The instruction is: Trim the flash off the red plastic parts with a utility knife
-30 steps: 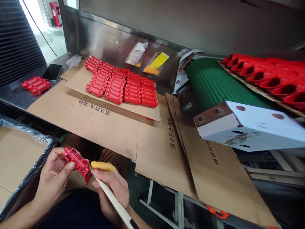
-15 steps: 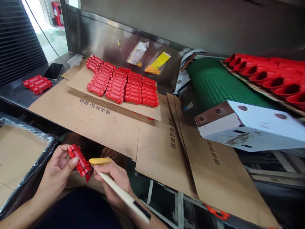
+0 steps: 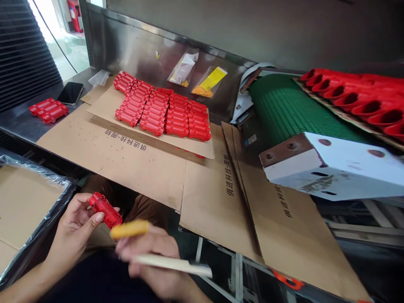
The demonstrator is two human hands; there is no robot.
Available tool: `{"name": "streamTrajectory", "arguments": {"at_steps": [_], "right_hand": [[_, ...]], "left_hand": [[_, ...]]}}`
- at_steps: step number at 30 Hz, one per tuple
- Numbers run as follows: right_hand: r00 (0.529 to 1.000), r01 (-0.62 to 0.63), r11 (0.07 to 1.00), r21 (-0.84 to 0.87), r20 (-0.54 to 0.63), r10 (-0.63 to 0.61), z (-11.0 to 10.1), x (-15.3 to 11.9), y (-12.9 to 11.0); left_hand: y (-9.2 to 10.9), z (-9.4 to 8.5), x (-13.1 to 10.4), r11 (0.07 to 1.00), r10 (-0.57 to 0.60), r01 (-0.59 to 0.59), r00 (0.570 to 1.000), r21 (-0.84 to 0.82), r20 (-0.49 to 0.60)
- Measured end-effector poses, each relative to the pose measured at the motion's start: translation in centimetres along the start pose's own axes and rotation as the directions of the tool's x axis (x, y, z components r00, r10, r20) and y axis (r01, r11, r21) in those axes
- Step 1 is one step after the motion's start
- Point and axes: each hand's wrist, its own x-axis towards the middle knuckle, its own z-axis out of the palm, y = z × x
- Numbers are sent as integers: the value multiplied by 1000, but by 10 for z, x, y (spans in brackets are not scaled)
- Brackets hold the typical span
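Observation:
Low at the left, my left hand (image 3: 77, 225) grips a red plastic part (image 3: 105, 210) between thumb and fingers. The part is tilted, and a recessed side with small openings faces up. My right hand (image 3: 158, 252), blurred by motion, is closed around a slim cream-coloured tool (image 3: 173, 264) with a dark section near its rear end. A yellow finger cot (image 3: 131, 229) covers its index finger, close by the lower end of the red part. The tool's working tip is hidden by the hand and the blur.
Rows of similar red parts (image 3: 154, 111) lie on a cardboard sheet (image 3: 202, 150) on the bench. A few more red parts (image 3: 49, 110) sit beside a phone (image 3: 71, 93). A green conveyor belt (image 3: 280, 109) and its white metal bracket (image 3: 337, 168) jut in at right. A plastic-lined box (image 3: 67, 183) stands at left.
The red part has been turned in my left hand, showing another side. My right hand has drawn slightly down and away from it, and the tool has swung closer to level.

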Motion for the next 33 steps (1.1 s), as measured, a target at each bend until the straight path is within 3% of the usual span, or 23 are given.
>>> {"name": "streamTrajectory", "arguments": {"at_steps": [2,4,10,25,33], "right_hand": [[971,116,900,-420,-145,-193,-2,5,3],[941,174,794,-582,-138,-308,0,10,9],[913,281,741,-610,-67,-402,13,15,19],[900,275,723,-634,-95,-426,16,11,20],[929,213,808,-549,-142,-342,16,8,16]], "left_hand": [[3,1,0,1000,-2,2,1000,23,11],[7,4,0,994,35,-36,999,99,12],[10,9,-2,982,90,-93,996,164,26],[3,8,-5,989,60,-62,998,134,21],[3,6,-7,987,61,-60,998,147,-1]]}}
